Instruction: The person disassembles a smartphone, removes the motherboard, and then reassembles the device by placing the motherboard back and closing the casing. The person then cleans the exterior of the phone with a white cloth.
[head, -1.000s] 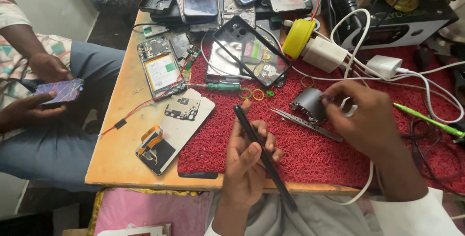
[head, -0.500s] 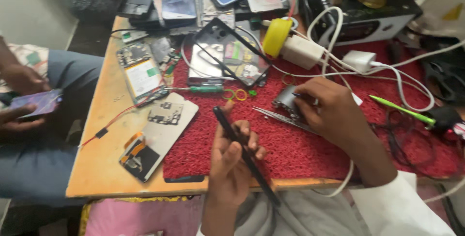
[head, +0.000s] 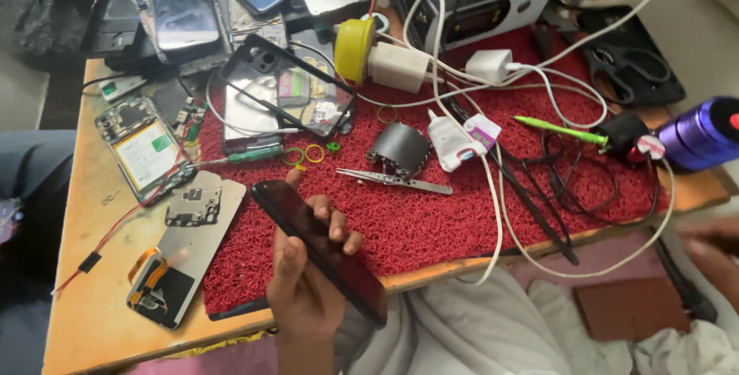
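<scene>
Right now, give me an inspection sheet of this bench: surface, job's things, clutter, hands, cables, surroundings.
Surface: wooden table with a red mesh mat on it.
Job's things: dark phone panel, tilted, in the left hand's grip.
Clutter: tweezers, green screwdriver, opened phones, yellow-capped item, scissors.
Hands: left hand holds the panel; right hand blurred at the right edge, off the mat, apparently empty.
Cables: white charger leads and black leads tangled across the mat.
Surroundings: another person's leg at left.
</scene>
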